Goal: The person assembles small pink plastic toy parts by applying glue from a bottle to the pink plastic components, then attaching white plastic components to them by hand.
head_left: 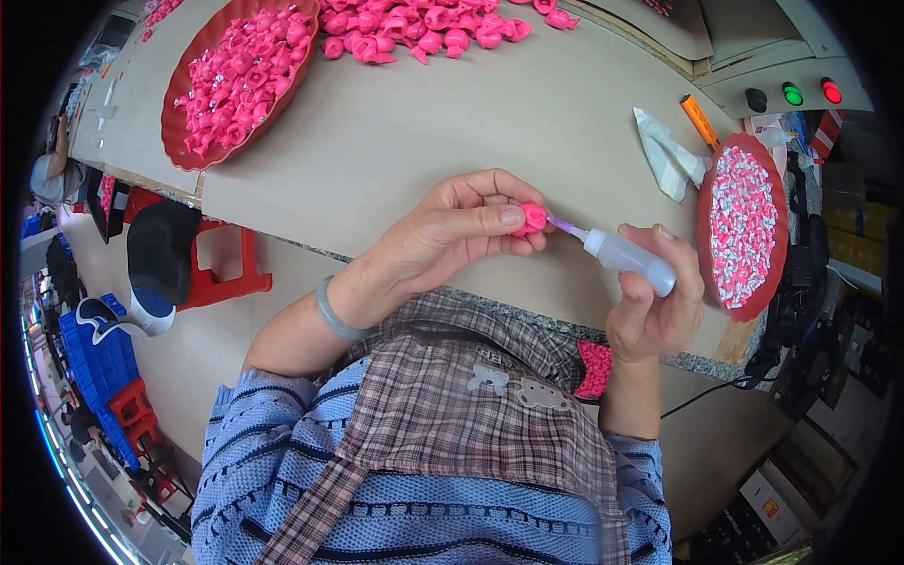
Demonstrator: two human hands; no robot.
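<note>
Pink piece: likely light; left hand is pinching its sides.
Bottle: likely squeezable; right hand is gripping its body.

A person's bare left hand and right hand face each other, close but apart, in front of the chest. The left forearm slants up and inward, the left thumb stretched straight in a pinch with curved fingers. The right forearm rises almost upright to the right wrist, the right thumb and bent fingers closed in a grip. Both forearms are bare.
</note>
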